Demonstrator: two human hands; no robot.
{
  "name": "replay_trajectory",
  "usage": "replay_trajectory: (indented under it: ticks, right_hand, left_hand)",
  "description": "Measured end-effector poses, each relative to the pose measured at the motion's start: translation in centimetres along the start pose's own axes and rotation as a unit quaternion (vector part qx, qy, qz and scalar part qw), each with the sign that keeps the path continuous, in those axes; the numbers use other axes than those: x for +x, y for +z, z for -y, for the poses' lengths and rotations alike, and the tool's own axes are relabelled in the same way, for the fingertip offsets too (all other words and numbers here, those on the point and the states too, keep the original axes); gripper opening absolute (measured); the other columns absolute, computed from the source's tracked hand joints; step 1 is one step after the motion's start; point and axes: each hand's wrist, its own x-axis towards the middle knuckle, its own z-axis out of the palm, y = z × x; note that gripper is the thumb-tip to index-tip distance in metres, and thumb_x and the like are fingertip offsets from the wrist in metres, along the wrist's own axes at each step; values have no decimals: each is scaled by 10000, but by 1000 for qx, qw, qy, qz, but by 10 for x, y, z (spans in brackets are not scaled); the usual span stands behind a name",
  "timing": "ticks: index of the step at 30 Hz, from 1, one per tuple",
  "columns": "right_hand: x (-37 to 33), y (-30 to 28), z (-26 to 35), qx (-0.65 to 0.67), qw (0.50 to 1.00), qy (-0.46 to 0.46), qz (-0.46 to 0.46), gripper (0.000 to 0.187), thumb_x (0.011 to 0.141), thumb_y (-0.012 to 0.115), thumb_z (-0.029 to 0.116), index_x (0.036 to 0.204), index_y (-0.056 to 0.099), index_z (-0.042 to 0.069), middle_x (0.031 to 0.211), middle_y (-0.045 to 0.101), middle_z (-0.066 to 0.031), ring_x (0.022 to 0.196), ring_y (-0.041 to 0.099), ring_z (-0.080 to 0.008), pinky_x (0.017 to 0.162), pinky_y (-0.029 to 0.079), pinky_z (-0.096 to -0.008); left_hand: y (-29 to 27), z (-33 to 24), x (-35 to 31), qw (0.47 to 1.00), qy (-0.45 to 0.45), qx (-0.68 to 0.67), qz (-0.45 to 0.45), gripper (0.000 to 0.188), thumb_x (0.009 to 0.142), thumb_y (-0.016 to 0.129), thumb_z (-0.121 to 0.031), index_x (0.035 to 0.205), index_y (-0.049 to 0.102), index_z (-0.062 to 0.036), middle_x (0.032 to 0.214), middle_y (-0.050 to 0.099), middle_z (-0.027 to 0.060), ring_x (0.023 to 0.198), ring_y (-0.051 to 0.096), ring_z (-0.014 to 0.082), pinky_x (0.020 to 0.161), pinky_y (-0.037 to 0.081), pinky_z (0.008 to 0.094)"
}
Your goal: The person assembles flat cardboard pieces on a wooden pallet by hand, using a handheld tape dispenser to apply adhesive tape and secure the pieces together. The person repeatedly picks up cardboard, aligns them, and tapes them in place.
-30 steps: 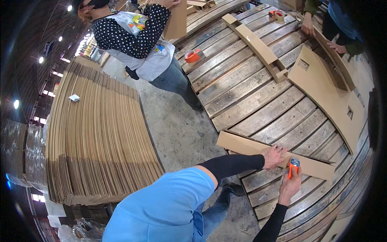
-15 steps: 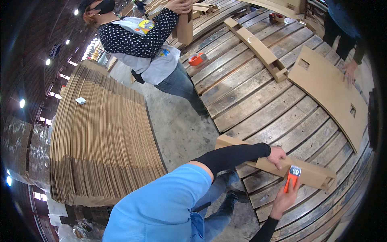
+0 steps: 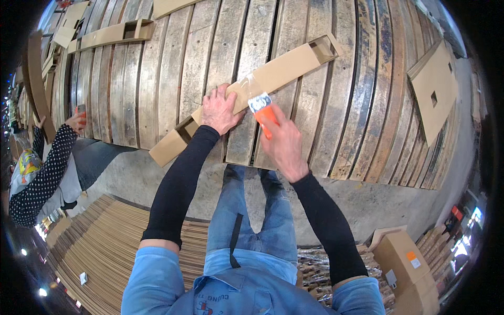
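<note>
A long, narrow cardboard box [image 3: 283, 69] lies slantwise on the slatted wooden table, with an opening near each end. My left hand [image 3: 219, 111] grips it left of its middle, fingers over its upper side. In my right hand [image 3: 285, 144] is an orange tape dispenser [image 3: 265, 114], its metal head against the box's near side. A strip of clear tape [image 3: 249, 85] runs across the box top by the dispenser head.
Another narrow cardboard box [image 3: 107, 37] lies at the far left. Flat cardboard sheets [image 3: 433, 92] rest at the right. A co-worker in dotted sleeves [image 3: 32, 197] stands left, an orange-and-grey object in one hand. Stacked cardboard [image 3: 115, 252] is behind me on the left.
My view has swung down and round to face the table squarely. The dispenser is now at the box's near side, with tape across its top. My left hand stays on the box.
</note>
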Motion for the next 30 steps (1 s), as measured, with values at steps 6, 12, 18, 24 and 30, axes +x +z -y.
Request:
replay_trajectory:
  ticks: [6, 12, 18, 24, 30]
  right_hand:
    - [-43, 22, -11, -33, 999, 27, 27, 459, 742, 755, 76, 1193, 740, 156, 1426, 582, -104, 871, 701, -322, 773, 599, -435]
    - [6, 32, 9, -101, 993, 23, 57, 302, 792, 710, 110, 1092, 735, 91, 1321, 612, -161, 829, 720, -335, 725, 609, -415]
    - [45, 35, 17, -192, 976, 22, 98, 154, 795, 657, 87, 916, 745, 52, 1026, 682, -175, 788, 727, -370, 693, 604, -442]
    - [-15, -16, -12, 6, 995, 72, 71, 252, 842, 684, 170, 1079, 766, 143, 1089, 675, -87, 923, 695, -347, 787, 571, -437]
    - [-132, -78, -56, 42, 967, 224, 110, 373, 814, 734, 129, 1185, 772, 153, 1264, 696, -126, 1120, 693, -319, 950, 559, -391]
  left_hand:
    - [5, 17, 2, 999, 28, -3, -34, 613, 796, 750, -572, 1140, 645, -75, 1508, 413, 194, 1347, 426, 384, 1068, 349, 590]
    - [-1, -20, 44, 996, 62, 7, -58, 679, 846, 689, -622, 1200, 632, -45, 1507, 400, 227, 1382, 402, 392, 1122, 310, 594]
    - [8, -39, 59, 997, 48, 9, -54, 545, 757, 808, -434, 1174, 615, -142, 1353, 491, 151, 1205, 503, 331, 984, 391, 520]
    - [-1, -13, 68, 999, -8, 42, 9, 545, 749, 819, -318, 1215, 580, -166, 1334, 483, 186, 1190, 521, 364, 910, 454, 500]
    - [-42, 85, 37, 995, 90, 28, -16, 571, 716, 838, -283, 1213, 600, -132, 1368, 469, 212, 1229, 502, 398, 998, 418, 516]
